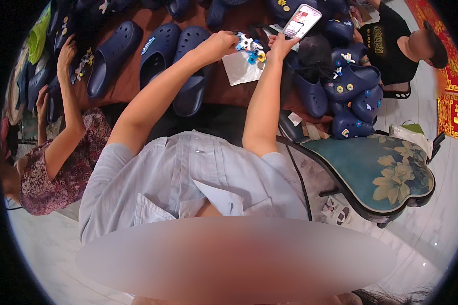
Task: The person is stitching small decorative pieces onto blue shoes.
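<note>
My right hand (pixel 281 47) is closed round the lower end of a lit smartphone (pixel 303 21), its screen facing up. With fingers curled together, my left hand (pixel 221 42) is at the edge of a small heap of colourful shoe charms (pixel 249 43); what its fingertips hold, if anything, is hidden. Under the charms lies a white sheet (pixel 238 71). Left of my left forearm, navy clogs (pixel 156 51) lie on the brown cloth of the table (pixel 124 86); one bears a light-blue charm.
A pile of navy clogs (pixel 348 81) with charms stands at the right. Nearer is a blue floral chair seat (pixel 366 168). A person in a patterned top (pixel 66 168) works at the left; another in a black shirt (pixel 387 48) is at the far right.
</note>
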`<state>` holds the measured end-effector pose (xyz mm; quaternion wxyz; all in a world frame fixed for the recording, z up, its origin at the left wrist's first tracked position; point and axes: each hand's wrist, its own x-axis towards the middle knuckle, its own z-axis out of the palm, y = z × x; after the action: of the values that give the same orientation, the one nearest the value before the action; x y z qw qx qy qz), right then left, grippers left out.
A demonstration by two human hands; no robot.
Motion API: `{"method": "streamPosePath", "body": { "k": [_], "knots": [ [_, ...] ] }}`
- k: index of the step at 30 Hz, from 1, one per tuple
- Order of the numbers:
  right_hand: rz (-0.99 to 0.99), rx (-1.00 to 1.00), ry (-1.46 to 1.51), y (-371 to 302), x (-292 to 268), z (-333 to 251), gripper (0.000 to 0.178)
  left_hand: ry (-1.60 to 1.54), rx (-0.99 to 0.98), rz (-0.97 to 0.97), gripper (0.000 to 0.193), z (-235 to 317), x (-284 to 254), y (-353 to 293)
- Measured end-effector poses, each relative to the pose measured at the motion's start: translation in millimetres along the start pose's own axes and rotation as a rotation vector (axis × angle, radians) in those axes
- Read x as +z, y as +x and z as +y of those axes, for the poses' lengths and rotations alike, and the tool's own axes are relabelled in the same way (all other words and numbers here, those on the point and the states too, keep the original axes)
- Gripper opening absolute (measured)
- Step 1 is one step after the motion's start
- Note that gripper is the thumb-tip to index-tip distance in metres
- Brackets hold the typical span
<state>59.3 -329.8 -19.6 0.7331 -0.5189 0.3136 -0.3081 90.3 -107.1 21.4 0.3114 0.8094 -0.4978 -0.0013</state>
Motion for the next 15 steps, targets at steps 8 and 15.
{"method": "streamPosePath", "body": {
  "k": [8,15],
  "knots": [
    [0.083,-0.017,0.002,43,5,16,0.092,-0.021,-0.052,-0.129,0.020,-7,17,-5],
    [0.062,-0.038,-0.011,42,3,16,0.088,-0.019,-0.061,-0.121,0.025,-7,18,-4]
  ]
}}
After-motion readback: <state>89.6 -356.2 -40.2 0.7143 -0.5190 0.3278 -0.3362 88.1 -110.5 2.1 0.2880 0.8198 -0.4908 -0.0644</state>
